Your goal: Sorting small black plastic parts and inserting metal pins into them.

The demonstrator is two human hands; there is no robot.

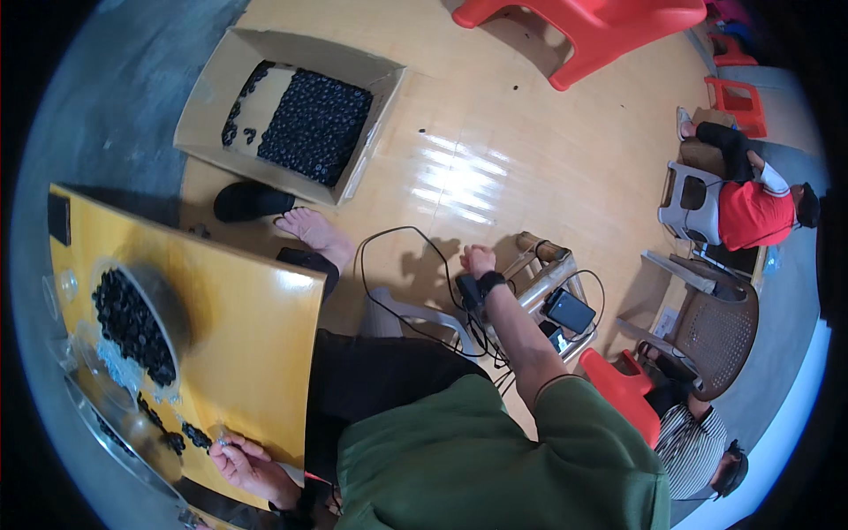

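Note:
My left hand (245, 465) is over the near edge of the yellow table (243, 327), thumb and fingertips pinched on a small, shiny, clear piece (222, 435). Just beyond those fingertips lies a little cluster of small black round parts (195, 435), with more black parts (162, 431) strewn to the left. Away from the table, my right hand (478, 259) hangs above the floor near a bamboo-like stool (549, 250). Its fingers are curled closed, and what they hold, if anything, is hidden. A dark band (490, 282) circles that wrist.
A metal bowl (168, 296) of black parts stands on the table beside a bag of pale blue bits (117, 367). Past the table, a cardboard box (380, 115) holds many black rings. Cables and a black device (570, 311) lie by the stool. Two people sit at the right.

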